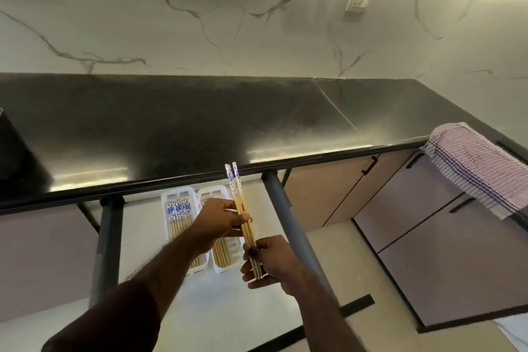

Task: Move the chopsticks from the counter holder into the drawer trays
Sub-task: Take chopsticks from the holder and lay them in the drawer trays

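A: Trays first: two white slotted plastic trays point(183, 198) in the open drawer, pale wooden chopsticks with blue-patterned tops point(177, 217) lying in them.

B: And the hands?

A: Left hand point(221, 218) pinches the middle of a held pair of matching chopsticks point(238, 197); right hand point(270, 261) grips their lower tips, just below the black glossy desk point(200, 123).

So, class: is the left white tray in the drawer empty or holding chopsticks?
Holding chopsticks: the left tray has a row of blue-patterned chopsticks lying in it.
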Tool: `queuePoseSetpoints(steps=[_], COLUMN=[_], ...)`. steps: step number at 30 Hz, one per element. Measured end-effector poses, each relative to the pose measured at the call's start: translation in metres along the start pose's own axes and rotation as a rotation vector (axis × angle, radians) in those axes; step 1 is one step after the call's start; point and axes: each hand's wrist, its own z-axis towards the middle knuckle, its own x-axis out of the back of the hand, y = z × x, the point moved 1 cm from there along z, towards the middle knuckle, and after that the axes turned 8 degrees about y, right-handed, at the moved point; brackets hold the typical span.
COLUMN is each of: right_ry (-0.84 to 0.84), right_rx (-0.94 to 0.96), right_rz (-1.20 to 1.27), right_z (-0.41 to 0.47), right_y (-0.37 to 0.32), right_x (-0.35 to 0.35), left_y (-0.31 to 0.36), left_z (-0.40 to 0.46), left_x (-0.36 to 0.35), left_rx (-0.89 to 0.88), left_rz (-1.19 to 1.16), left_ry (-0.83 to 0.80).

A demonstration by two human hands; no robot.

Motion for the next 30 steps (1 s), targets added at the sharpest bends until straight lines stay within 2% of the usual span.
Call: queuePoseSetpoints(steps=[6, 11, 16, 20, 24, 30], right_ry=[-0.054, -0.059, -0.045, -0.02, 0.035, 0.106], right_rx=[-0.155, -0.248, -0.343, -0.422, -0.372, -0.255], right_rz=[-0.054, -0.083, -0.098, -0.116, -0.194, -0.364], right_z=[0.061, 0.112, 0.156, 0.181, 0.192, 0.193], right_y=[0.015, 0.028, 0.032, 0.033, 0.039, 0.045], right_x=[-0.016, -0.033, -0.048, -0.062, -0.075, -0.085], left_y=[-0.042, -0.07, -0.088, -0.106, -0.12, -0.132], left_z=[0.048, 0.082, 0.115, 0.136, 0.149, 0.159], left_x=[-0.002, -0.006, -0.008, -0.007, -0.005, -0.008], left_rx=[0.132, 0.165, 0.056, -0.041, -0.081, -0.227], left_rz=[0.083, 0.211, 0.475, 0.664, 0.862, 1.065], left_ry=[0.057, 0.172, 0.2, 0.106, -0.001, -0.046])
